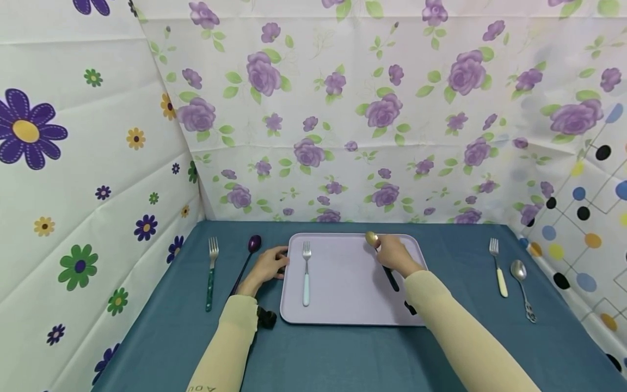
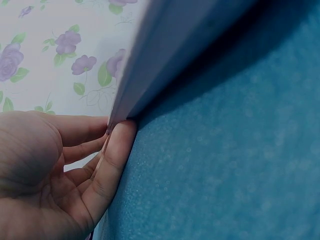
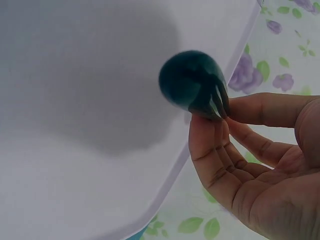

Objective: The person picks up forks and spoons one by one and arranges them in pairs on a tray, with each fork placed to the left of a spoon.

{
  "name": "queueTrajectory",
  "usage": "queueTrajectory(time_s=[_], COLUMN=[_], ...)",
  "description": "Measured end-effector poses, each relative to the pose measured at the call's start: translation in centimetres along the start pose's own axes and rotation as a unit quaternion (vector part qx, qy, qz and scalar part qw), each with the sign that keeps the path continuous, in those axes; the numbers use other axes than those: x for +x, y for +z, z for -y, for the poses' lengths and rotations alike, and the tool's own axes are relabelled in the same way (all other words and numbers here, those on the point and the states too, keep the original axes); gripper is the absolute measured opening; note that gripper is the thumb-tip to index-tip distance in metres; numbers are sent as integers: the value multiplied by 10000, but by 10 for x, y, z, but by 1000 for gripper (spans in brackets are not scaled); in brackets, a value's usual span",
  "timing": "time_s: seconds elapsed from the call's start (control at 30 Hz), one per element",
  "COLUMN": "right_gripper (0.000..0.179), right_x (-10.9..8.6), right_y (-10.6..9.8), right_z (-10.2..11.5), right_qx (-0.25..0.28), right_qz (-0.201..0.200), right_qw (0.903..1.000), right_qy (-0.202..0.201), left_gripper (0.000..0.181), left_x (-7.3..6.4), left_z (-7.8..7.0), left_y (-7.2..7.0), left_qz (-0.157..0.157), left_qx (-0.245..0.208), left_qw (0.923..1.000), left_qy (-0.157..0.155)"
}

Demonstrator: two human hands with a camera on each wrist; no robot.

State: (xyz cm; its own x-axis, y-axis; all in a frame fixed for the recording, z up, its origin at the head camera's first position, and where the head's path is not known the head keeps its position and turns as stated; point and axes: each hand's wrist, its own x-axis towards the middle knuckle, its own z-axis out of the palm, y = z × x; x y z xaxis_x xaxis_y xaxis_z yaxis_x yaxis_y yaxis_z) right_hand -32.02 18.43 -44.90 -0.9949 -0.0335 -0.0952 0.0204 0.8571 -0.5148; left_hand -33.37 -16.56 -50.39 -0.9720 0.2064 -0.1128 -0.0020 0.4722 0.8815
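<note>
Placing step, I reckon: right hand point(image 1: 397, 256) pinches the gold-bowled spoon point(image 1: 372, 239) over the lilac tray point(image 1: 343, 294), left hand point(image 1: 266, 265) pinches the tray's edge, next probably calls for gentle lowering

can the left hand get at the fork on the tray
Probably yes: only the rim of the tray stands between the left hand and the fork, though the hand grips that rim.

The head view looks forward-down; close wrist views share its tray point(image 1: 343, 283).
</note>
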Motion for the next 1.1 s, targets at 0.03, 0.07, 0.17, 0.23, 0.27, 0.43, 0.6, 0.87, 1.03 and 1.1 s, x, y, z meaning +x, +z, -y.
queueTrajectory(time_s=[0.03,0.07,0.17,0.23,0.27,0.43,0.6,0.87,1.03,1.1], right_gripper=[32,31,29,29,29,31,31,31,28,28], right_x=[0,0,1,0,0,0,-1,0,-1,-2], right_y=[1,2,6,8,9,16,23,32,34,35], right_z=[1,2,5,8,9,17,27,37,42,44], right_qx=[7,8,26,0,-13,-41,-11,9,13,3], right_qz=[-12,-25,-43,-45,-38,15,25,-49,-66,-66], right_qw=[10000,10000,10000,10000,10000,10000,10000,10000,9999,9999], right_qy=[-9,-2,47,50,51,-9,-51,-67,-134,-151], left_gripper=[50,50,49,49,49,49,49,49,49,50], left_x=[0,0,0,0,0,1,2,2,0,-1], left_z=[0,0,-1,-1,-1,-1,-1,-2,-1,-1], left_y=[0,0,0,0,0,0,0,0,0,0], left_qz=[-1,2,13,27,30,38,28,39,17,-2], left_qx=[10,11,-6,-7,-11,-27,-3,-22,3,5], left_qw=[10000,10000,10000,10000,10000,10000,10000,10000,10000,10000], left_qy=[4,9,15,20,19,8,-20,-19,13,19])
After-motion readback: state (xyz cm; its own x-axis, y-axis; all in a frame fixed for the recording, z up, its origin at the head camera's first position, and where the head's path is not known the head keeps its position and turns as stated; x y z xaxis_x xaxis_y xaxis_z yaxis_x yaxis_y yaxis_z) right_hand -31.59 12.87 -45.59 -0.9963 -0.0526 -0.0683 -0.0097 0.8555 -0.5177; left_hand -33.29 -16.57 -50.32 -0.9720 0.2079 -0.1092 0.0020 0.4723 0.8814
